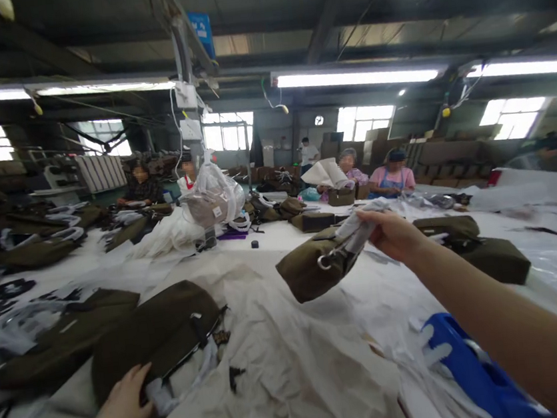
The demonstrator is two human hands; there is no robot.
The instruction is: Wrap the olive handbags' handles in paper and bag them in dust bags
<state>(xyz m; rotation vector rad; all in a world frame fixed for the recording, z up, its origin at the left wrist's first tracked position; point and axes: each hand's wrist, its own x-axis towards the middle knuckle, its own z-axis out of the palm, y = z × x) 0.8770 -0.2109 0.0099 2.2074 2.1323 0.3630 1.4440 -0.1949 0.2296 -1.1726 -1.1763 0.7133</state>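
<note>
My right hand (392,231) is raised over the table, its fingers closed on the wrapped strap of an olive handbag (310,266). That bag hangs tilted in the air, with a metal ring on its side and pale wrapping around the strap. At lower left my left hand (122,400) grips the near edge of a second, larger olive bag (156,330). Part of my left fingers is hard to make out against the dark cloth. Beside that bag lie a black zipper edge and a small brown tag (221,337).
Crumpled cream cloth (286,362) covers the table before me. A blue plastic container (470,365) lies at lower right. More olive bags (490,255) lie to the right and left. A post (194,138) with a plastic-wrapped bundle (214,199) stands ahead; co-workers (390,175) sit across.
</note>
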